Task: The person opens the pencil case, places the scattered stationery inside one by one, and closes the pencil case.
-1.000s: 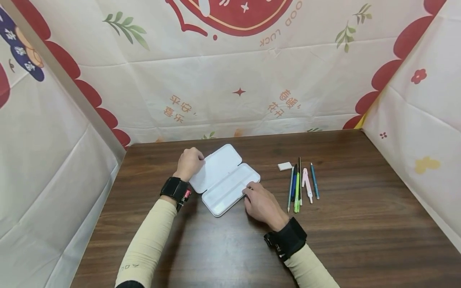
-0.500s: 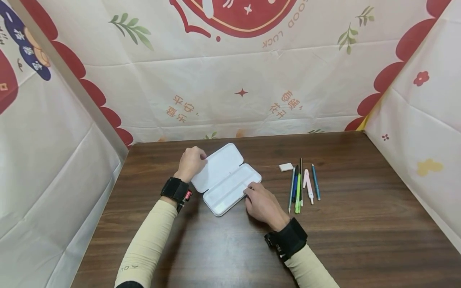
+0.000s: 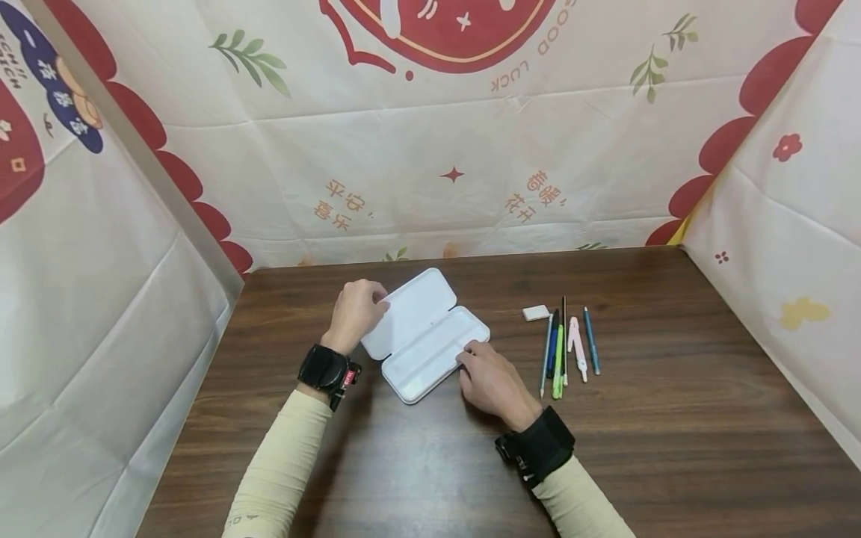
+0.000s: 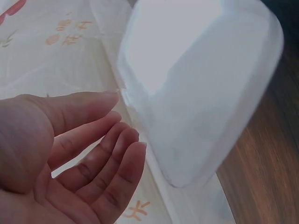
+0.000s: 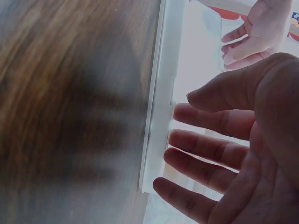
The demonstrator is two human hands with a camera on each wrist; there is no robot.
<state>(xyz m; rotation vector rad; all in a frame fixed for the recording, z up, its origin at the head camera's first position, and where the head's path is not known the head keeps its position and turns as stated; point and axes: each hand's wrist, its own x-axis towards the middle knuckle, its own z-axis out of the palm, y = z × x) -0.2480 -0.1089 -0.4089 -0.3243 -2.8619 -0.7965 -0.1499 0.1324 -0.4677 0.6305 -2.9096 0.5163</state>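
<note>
An unfolded white case (image 3: 432,348) with rounded corners lies on the wood-grained table (image 3: 673,403) before printed cloth (image 3: 397,142), left hand (image 3: 353,312) loosely curved by its lid (image 3: 412,310), right hand (image 3: 494,381) relaxed at its rim (image 5: 163,88).

A dark brown wooden table (image 3: 686,403) reaches back to a pale, creased back cloth (image 3: 403,142) — printed with green leaf sprigs (image 3: 255,60), orange writing (image 3: 538,181) and a red emblem (image 3: 457,45), cut off above. Red scallops (image 3: 729,146) line its sides. Whitish side cloths (image 3: 94,314) flank the table — a soft glare (image 3: 430,471) lights its near part.
</note>
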